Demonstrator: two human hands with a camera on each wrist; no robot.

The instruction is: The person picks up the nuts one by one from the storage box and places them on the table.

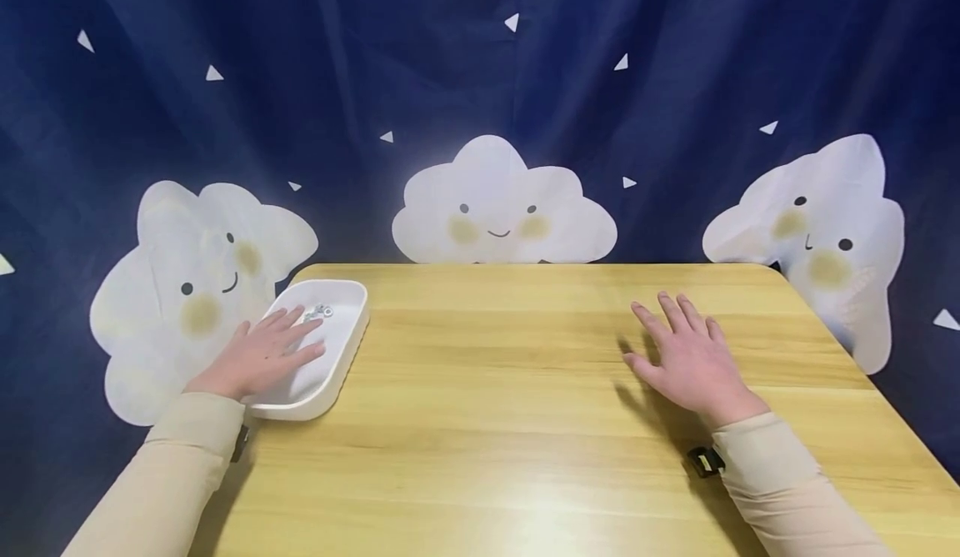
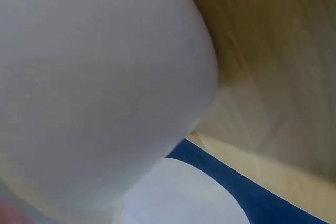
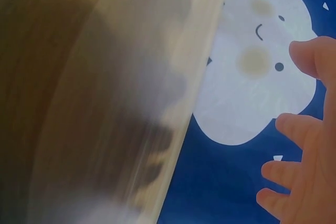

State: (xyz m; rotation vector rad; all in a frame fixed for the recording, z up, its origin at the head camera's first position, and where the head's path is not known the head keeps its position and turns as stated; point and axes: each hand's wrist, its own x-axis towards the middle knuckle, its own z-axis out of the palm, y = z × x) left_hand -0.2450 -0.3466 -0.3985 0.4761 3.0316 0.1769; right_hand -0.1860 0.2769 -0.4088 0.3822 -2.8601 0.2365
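Near the table's left edge stands a white tray (image 1: pixel 347 348) with rounded corners. Inside it, toward the far end, lie several small shiny metal pieces (image 1: pixel 318 313), partly hidden by fingers; they look like nuts or washers. My left hand (image 1: pixel 270 355) is over the tray with its fingers spread, holding nothing visible. In the left wrist view the tray's outer wall (image 2: pixel 105 87) fills much of the picture. On the right, my right hand (image 1: pixel 693 365) hovers above the table, fingers apart and nothing in it. Its thumb and fingers also show in the right wrist view.
The wooden table (image 1: pixel 495 390) reaches back to a dark blue curtain (image 1: pixel 450 57) printed with white smiling clouds (image 1: pixel 502 207). A black strap buckle (image 1: pixel 705 461) sits at the right sleeve's cuff.
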